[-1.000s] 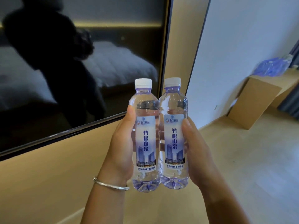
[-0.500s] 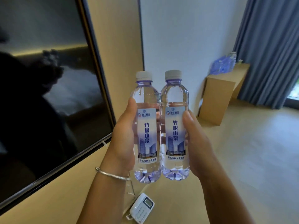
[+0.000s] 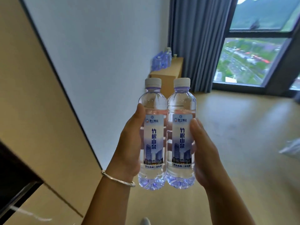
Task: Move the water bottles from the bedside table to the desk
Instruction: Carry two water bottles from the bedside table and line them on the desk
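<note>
2 upright bottles (image 3: 167, 137), touching side by side, are clamped between the left hand (image 3: 129, 143) and right hand (image 3: 204, 151), held in mid-air; the desk (image 3: 168, 73) is seen well beyond.

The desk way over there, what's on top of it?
On the desk sits a pack of water bottles in bluish plastic wrap, with a small pale thing beside it, too blurry to name. The two held bottles cover its near end.

One head-worn camera is looking forward and slightly down, close on the person's raised hands. It is facing the far desk (image 3: 168, 73) and window (image 3: 246, 60).
</note>
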